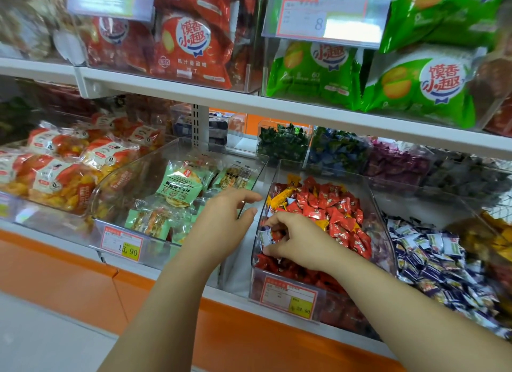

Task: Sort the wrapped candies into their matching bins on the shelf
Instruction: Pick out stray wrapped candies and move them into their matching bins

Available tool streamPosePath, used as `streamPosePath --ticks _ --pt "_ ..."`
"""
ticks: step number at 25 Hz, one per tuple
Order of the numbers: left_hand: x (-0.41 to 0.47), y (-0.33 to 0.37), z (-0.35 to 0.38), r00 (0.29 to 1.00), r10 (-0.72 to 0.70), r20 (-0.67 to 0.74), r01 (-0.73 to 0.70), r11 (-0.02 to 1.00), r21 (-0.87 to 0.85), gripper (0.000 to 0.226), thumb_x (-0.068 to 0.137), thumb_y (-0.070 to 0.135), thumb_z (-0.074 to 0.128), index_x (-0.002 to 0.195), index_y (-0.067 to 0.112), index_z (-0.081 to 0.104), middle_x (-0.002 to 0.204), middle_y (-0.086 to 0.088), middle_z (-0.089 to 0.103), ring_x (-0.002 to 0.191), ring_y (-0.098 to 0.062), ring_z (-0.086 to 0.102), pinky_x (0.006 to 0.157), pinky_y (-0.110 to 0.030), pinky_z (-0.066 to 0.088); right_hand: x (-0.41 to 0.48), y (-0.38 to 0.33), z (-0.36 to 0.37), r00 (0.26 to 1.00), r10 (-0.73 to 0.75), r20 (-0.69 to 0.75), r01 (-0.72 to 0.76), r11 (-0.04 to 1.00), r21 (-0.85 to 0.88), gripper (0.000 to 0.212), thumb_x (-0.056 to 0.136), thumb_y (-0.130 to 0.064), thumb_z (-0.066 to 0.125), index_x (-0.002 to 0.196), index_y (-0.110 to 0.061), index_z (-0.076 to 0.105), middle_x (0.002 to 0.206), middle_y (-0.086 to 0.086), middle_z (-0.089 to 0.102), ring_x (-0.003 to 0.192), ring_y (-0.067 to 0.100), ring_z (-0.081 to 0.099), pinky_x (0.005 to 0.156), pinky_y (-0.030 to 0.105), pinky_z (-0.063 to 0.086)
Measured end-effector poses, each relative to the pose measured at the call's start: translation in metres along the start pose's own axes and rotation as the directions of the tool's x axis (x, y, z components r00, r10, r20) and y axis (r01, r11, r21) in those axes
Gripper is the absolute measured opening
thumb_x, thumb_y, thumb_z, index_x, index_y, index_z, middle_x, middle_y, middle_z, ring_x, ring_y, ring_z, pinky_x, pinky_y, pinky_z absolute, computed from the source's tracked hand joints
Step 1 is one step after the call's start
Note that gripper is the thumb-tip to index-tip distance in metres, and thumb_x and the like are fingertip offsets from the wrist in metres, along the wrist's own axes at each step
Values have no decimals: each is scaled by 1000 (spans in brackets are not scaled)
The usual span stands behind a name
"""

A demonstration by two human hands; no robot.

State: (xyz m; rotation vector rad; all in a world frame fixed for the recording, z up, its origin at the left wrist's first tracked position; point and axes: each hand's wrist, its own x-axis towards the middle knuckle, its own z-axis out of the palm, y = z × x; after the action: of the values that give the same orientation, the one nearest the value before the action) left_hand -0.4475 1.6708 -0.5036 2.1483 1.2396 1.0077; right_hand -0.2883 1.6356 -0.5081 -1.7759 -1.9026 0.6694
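Observation:
A clear bin (383, 213) in the middle of the lower shelf holds mostly red wrapped candies (336, 213), with a few orange ones (279, 198) and white-and-blue ones (264, 237) mixed in at its left side. My right hand (296, 241) is inside this bin, fingers curled round a white-and-blue candy among the red ones. My left hand (224, 222) hovers just left of the bin's left wall, fingers relaxed and spread, holding nothing. To the right, another bin (393, 224) is full of white-and-blue candies (432, 258).
A clear bin (177, 150) of green snack packs stands to the left, and orange-red packs (55, 172) lie further left. Small bins of green (282, 143), blue (336, 152) and purple (393, 162) candies line the back. The upper shelf edge (249, 100) overhangs everything.

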Motion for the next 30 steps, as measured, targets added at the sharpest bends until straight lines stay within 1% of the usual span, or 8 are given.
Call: streamPosePath --ticks 3,7,12,18,22,26,28,30 --pt "1 1 1 1000 5 -5 -5 1000 -1 26 93 19 54 117 26 61 118 9 57 105 -7 51 87 -19 38 4 -1 3 999 35 -6 -34 996 83 36 74 -18 77 101 -22 54 85 -9 45 68 6 45 66 22 41" --pt "1 -1 1 1000 14 -1 -14 1000 17 26 93 21 53 118 27 60 118 10 57 104 -5 51 86 -18 37 2 -2 5 999 31 -29 -28 995 91 33 74 -17 76 98 -21 53 85 -7 46 69 11 47 68 28 43" --pt "3 5 5 999 20 -49 -19 1000 3 26 92 18 54 116 24 62 120 9 57 105 -2 49 88 -17 35 -10 -2 -17 986 -47 -163 62 994 86 24 76 -11 73 86 -22 54 81 -8 48 60 3 42 56 8 36" --pt "7 27 19 988 65 -143 -68 998 -15 25 90 12 56 110 22 65 110 12 55 109 -7 50 88 -18 32 -45 14 -52 957 -11 -290 63 983 171 24 76 -13 74 78 -27 54 82 -7 51 54 0 42 56 12 37" --pt "8 41 33 981 106 -164 -108 994 -4 23 91 13 55 110 21 65 112 6 60 98 -4 49 88 -22 36 -74 38 -86 894 44 -445 30 987 159 22 77 -15 74 79 -26 55 80 -6 52 62 11 42 61 25 39" --pt "8 56 50 984 113 -139 -116 993 -17 23 91 16 55 110 23 65 112 7 59 91 -11 54 84 -28 44 -107 79 -112 764 184 -619 -96 980 173 22 78 -13 73 79 -24 54 72 -8 51 63 13 45 61 27 39" --pt "7 63 58 986 123 -116 -126 992 -25 23 92 16 54 110 23 64 115 7 59 94 -11 56 83 -26 43 -116 99 -119 753 240 -612 -198 971 137 21 79 -10 71 85 -23 56 83 -6 58 78 16 54 69 26 42" --pt "9 65 63 984 145 -104 -146 989 1 22 92 16 54 110 24 65 116 9 59 103 -9 54 86 -23 39 -121 109 -123 786 279 -552 -278 957 89 27 80 -9 70 101 -23 60 105 -3 62 99 12 55 86 24 41"
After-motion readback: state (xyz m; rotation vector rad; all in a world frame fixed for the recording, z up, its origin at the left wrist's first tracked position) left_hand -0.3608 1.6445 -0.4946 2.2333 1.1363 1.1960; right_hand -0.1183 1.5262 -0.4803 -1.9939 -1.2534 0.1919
